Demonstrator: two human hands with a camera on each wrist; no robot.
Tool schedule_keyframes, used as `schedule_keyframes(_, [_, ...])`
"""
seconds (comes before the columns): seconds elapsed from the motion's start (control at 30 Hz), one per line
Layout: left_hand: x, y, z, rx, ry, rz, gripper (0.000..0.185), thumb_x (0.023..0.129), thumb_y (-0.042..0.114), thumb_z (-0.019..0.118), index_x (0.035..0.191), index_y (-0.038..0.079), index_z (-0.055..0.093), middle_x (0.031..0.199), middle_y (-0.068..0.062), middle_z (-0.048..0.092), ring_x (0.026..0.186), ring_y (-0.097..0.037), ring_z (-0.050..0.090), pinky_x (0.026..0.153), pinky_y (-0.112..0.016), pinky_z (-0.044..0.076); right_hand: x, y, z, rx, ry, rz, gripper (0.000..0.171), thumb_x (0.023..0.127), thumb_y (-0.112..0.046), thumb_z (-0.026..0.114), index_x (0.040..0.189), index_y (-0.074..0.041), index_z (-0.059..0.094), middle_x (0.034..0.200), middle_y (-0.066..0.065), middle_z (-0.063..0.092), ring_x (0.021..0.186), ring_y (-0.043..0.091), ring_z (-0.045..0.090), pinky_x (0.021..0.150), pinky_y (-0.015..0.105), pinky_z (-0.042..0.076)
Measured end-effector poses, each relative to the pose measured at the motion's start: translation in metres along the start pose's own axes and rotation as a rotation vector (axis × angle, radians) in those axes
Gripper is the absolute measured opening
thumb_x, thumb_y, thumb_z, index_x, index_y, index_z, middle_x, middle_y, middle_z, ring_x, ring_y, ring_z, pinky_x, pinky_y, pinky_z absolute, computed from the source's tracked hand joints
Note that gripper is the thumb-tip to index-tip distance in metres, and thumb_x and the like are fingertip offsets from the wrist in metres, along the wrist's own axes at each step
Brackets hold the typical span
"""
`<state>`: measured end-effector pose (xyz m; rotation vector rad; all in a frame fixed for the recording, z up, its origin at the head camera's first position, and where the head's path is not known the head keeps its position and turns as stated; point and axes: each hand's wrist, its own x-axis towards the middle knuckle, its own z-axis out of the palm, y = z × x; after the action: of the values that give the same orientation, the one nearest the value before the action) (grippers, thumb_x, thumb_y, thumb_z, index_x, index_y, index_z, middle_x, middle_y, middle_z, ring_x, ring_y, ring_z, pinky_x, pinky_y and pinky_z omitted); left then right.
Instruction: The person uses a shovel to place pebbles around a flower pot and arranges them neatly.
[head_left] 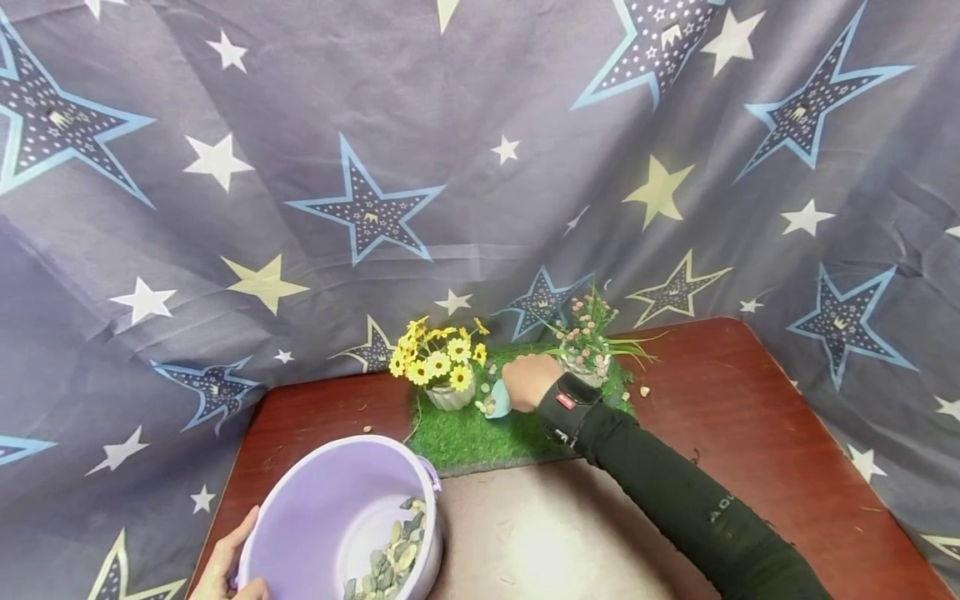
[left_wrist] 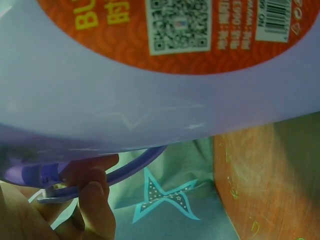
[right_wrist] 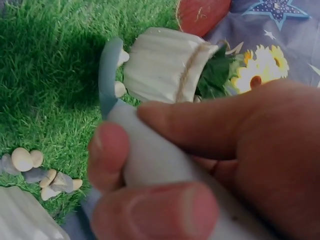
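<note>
My left hand (head_left: 228, 567) grips a purple bucket (head_left: 300, 508) at its left side, and in the left wrist view its fingers (left_wrist: 95, 205) close round the bucket's handle (left_wrist: 132, 167). Grey and tan pebbles (head_left: 393, 558) lie along the bucket's right inside. Over a green turf mat (head_left: 468, 446), my right hand (head_left: 528, 379) holds a small light-blue shovel (head_left: 498, 400). Its pale handle (right_wrist: 150, 152) is wrapped by the fingers and thumb in the right wrist view. A few pebbles (right_wrist: 120, 89) show at the shovel's blade, beside the white ribbed pot of yellow flowers (head_left: 450, 393).
A second white pot with pink flowers (head_left: 588, 337) stands at the mat's right, behind my right wrist. More pebbles (right_wrist: 22, 159) lie on the turf. Stray pebbles sit on the red-brown table (head_left: 720, 400). A grey star-patterned cloth (head_left: 480, 208) hangs behind it.
</note>
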<state>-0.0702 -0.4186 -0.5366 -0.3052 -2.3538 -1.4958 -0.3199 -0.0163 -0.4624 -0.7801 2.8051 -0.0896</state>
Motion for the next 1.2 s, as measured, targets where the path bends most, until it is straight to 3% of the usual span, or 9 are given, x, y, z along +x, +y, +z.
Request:
schedule_keyframes(0.1, [0.001,-0.001,0.001,-0.061,-0.018,0.044,0.115,0.055,-0.037,0.041,0.160,0.010,0.040,0.130,0.025,0.062,0.092,0.005,0.063,0.064,-0.012,0.051,0.002,0.004,-0.003,0.018,-0.061,0.018,0.016,0.096,-0.007,0.058,0.085,-0.009,0.069,0.090,0.012,0.070,0.073,0.023,0.058,0.065,0.037,0.049])
schedule_keyframes(0.2, [0.001,-0.001,-0.002,-0.078,-0.022,0.032,0.116,0.054,-0.038,0.042,0.160,0.010,0.039,0.128,0.024,0.064,0.091,0.005,0.064,0.064,-0.012,0.052,0.003,0.009,-0.005,0.040,-0.081,0.034,0.012,0.095,-0.006,0.059,0.095,-0.007,0.071,0.100,0.014,0.071,0.079,0.026,0.060,0.070,0.040,0.050])
schedule_keyframes(0.3, [0.000,-0.001,-0.004,-0.072,-0.022,0.000,0.117,0.054,-0.037,0.043,0.161,0.012,0.038,0.127,0.026,0.063,0.091,0.005,0.064,0.063,-0.012,0.052,0.002,0.013,-0.003,0.044,-0.066,0.049,0.015,0.094,-0.007,0.060,0.102,-0.006,0.073,0.109,0.016,0.073,0.085,0.028,0.065,0.074,0.044,0.055])
schedule_keyframes(0.43, [0.000,-0.001,-0.004,-0.077,-0.019,0.020,0.116,0.055,-0.037,0.042,0.160,0.011,0.040,0.129,0.025,0.063,0.092,0.005,0.064,0.064,-0.011,0.052,0.000,0.016,0.000,0.053,-0.029,0.049,0.019,0.092,-0.006,0.060,0.105,-0.004,0.075,0.115,0.018,0.073,0.093,0.033,0.070,0.078,0.048,0.058])
schedule_keyframes(0.57, [0.001,-0.001,-0.002,-0.097,-0.022,0.046,0.117,0.052,-0.038,0.041,0.159,0.008,0.039,0.130,0.023,0.064,0.092,0.005,0.065,0.064,-0.012,0.052,-0.004,0.014,0.000,0.072,-0.007,0.040,0.018,0.092,-0.004,0.060,0.102,-0.004,0.075,0.113,0.018,0.074,0.091,0.034,0.070,0.076,0.047,0.057])
schedule_keyframes(0.73, [0.000,0.001,-0.001,-0.090,-0.021,0.015,0.118,0.052,-0.037,0.041,0.160,0.010,0.038,0.128,0.024,0.064,0.090,0.005,0.065,0.062,-0.012,0.052,-0.007,0.009,-0.002,0.076,-0.015,0.023,0.012,0.093,-0.004,0.060,0.094,-0.007,0.072,0.102,0.015,0.073,0.080,0.028,0.064,0.068,0.042,0.051])
schedule_keyframes(0.97, [0.001,0.003,-0.001,0.000,-0.014,0.033,0.117,0.049,-0.037,0.043,0.159,0.003,0.037,0.126,0.025,0.064,0.089,0.006,0.065,0.061,-0.012,0.051,-0.006,0.003,0.002,-0.031,0.086,0.024,0.008,0.088,-0.006,0.067,0.089,-0.006,0.075,0.094,0.014,0.075,0.080,0.029,0.070,0.067,0.046,0.060])
schedule_keyframes(1.07, [0.001,0.001,-0.002,-0.035,-0.027,0.033,0.118,0.049,-0.037,0.043,0.160,0.006,0.037,0.127,0.025,0.063,0.090,0.006,0.064,0.062,-0.012,0.051,-0.006,-0.001,0.003,-0.063,0.139,0.034,0.007,0.087,-0.008,0.069,0.086,-0.007,0.076,0.090,0.013,0.076,0.078,0.030,0.072,0.065,0.046,0.060])
schedule_keyframes(1.2, [0.003,0.000,-0.001,-0.067,-0.037,0.032,0.120,0.048,-0.037,0.042,0.160,0.007,0.037,0.129,0.025,0.063,0.091,0.006,0.064,0.062,-0.012,0.052,-0.004,-0.005,0.004,-0.066,0.129,0.048,0.007,0.088,-0.008,0.070,0.083,-0.009,0.075,0.087,0.011,0.075,0.072,0.027,0.069,0.062,0.043,0.059])
